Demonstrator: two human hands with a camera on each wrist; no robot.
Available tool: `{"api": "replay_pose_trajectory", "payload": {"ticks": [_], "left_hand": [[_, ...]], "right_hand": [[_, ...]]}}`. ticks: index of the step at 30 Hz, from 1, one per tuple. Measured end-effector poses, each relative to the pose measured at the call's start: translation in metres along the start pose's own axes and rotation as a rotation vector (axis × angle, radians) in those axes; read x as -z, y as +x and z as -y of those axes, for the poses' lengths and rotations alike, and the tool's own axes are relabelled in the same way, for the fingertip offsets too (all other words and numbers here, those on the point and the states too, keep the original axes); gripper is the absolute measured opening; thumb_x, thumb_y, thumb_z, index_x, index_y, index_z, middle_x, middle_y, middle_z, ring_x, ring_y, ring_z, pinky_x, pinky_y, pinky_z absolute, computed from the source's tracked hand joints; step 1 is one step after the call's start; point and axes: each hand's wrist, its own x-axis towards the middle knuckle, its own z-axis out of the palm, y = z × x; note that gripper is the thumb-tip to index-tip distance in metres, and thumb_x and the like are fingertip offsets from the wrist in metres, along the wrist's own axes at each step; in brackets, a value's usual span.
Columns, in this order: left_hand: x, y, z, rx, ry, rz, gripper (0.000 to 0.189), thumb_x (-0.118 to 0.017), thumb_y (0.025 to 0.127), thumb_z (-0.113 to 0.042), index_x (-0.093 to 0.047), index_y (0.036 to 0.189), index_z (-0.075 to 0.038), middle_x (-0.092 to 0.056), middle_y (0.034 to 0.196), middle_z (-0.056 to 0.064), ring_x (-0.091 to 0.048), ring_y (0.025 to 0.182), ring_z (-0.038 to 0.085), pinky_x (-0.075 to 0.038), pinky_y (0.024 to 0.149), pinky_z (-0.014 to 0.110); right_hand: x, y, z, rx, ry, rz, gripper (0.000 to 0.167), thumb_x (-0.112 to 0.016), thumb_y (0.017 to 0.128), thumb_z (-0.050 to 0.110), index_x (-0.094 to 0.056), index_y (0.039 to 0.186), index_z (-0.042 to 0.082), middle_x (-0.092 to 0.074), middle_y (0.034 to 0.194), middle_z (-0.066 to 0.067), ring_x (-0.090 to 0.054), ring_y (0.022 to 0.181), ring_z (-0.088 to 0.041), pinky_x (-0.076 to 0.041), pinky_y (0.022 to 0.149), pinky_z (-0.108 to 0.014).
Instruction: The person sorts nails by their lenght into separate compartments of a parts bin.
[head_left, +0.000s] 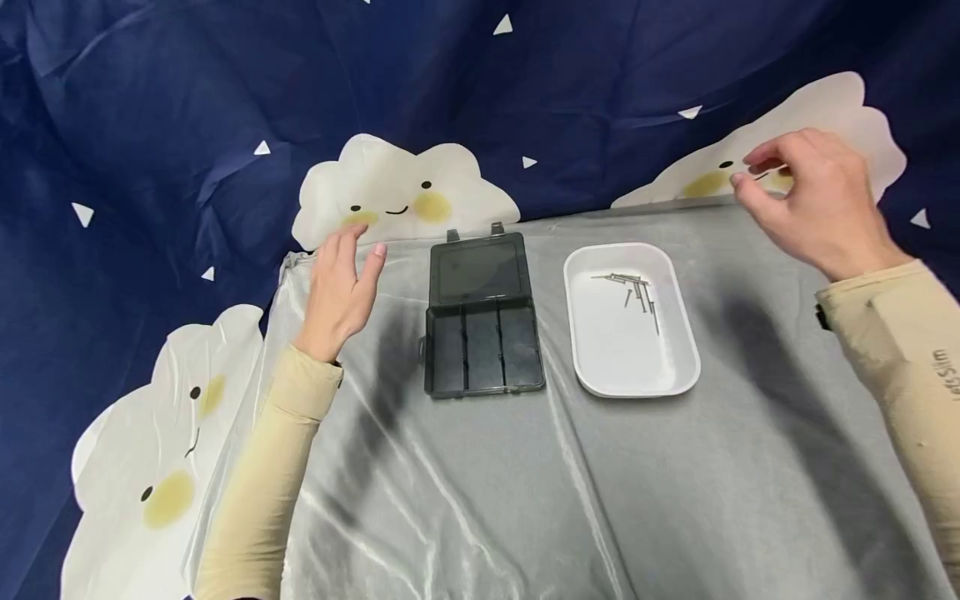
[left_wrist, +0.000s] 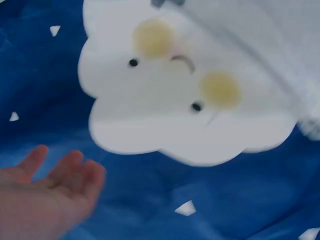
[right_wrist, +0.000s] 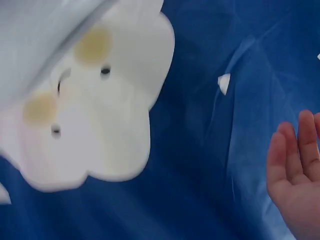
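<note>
My left hand (head_left: pixel 339 292) hovers to the left of a dark, see-through compartment box (head_left: pixel 483 392), fingers relaxed and holding nothing. The box's lid (head_left: pixel 480 268) lies tipped back, away from me, and its long compartments show no contents. Right of the box is a white tray (head_left: pixel 626 367) with several thin metal screws or nails (head_left: pixel 637 287) near its far end. My right hand (head_left: pixel 825 196) is raised beyond the tray's right side, loosely bent and touching nothing. The left wrist view shows the left hand (left_wrist: pixel 60 195) in part; the right wrist view shows the right hand's fingers (right_wrist: pixel 295 155).
A wrinkled grey cloth (head_left: pixel 480 500) covers the table under the box and tray. Behind it hangs a dark blue curtain (head_left: pixel 585 75) printed with smiling white clouds (head_left: pixel 397 179) and small white triangles. Both arms cast shadows on the cloth.
</note>
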Motion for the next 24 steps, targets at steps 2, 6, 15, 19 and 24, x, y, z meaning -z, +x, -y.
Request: {"api": "replay_pose_trajectory", "payload": {"ticks": [2, 6, 15, 19, 24], "left_hand": [[-0.008, -0.006, 0.009, 0.014, -0.072, 0.027, 0.054, -0.040, 0.101, -0.044, -0.047, 0.139, -0.006, -0.049, 0.139, 0.017, -0.042, 0.131, 0.034, -0.032, 0.109, 0.049], [-0.030, -0.020, 0.025, 0.097, -0.220, 0.116, 0.048, -0.044, 0.102, -0.035, -0.048, 0.138, -0.003, -0.049, 0.137, 0.019, -0.050, 0.124, 0.033, -0.042, 0.103, 0.046], [-0.073, -0.044, 0.042, 0.334, -0.363, 0.261, 0.042, -0.051, 0.100, -0.027, -0.050, 0.135, -0.003, -0.056, 0.131, 0.018, -0.056, 0.117, 0.033, -0.047, 0.098, 0.044], [-0.086, -0.052, 0.047, 0.382, -0.362, 0.291, 0.043, -0.051, 0.100, -0.025, -0.051, 0.135, -0.001, -0.058, 0.130, 0.019, -0.056, 0.117, 0.034, -0.046, 0.098, 0.045], [-0.099, -0.061, 0.053, 0.419, -0.361, 0.337, 0.044, -0.054, 0.098, -0.022, -0.050, 0.135, 0.001, -0.058, 0.127, 0.021, -0.057, 0.115, 0.035, -0.047, 0.097, 0.045]], "right_hand": [[-0.009, -0.003, 0.002, -0.087, 0.099, 0.026, 0.009, -0.065, 0.085, 0.015, -0.067, 0.089, 0.008, -0.062, 0.080, 0.012, -0.045, 0.076, 0.016, -0.030, 0.075, -0.003], [-0.030, -0.011, 0.005, -0.306, 0.241, 0.142, 0.007, -0.066, 0.087, 0.019, -0.064, 0.093, 0.019, -0.053, 0.076, 0.033, -0.051, 0.070, 0.015, -0.038, 0.067, -0.004], [-0.087, -0.023, 0.004, -0.330, 0.133, 0.458, 0.022, -0.057, 0.088, 0.012, -0.064, 0.103, -0.002, -0.066, 0.091, -0.017, -0.056, 0.074, -0.010, -0.040, 0.071, -0.025], [-0.110, -0.028, 0.005, -0.308, 0.087, 0.590, 0.023, -0.054, 0.088, 0.009, -0.062, 0.104, -0.006, -0.065, 0.096, -0.023, -0.058, 0.086, -0.034, -0.043, 0.079, -0.042], [-0.133, -0.030, 0.004, -0.287, 0.027, 0.767, 0.031, -0.055, 0.087, 0.009, -0.060, 0.110, -0.010, -0.062, 0.103, -0.027, -0.056, 0.096, -0.039, -0.043, 0.089, -0.051]]}}
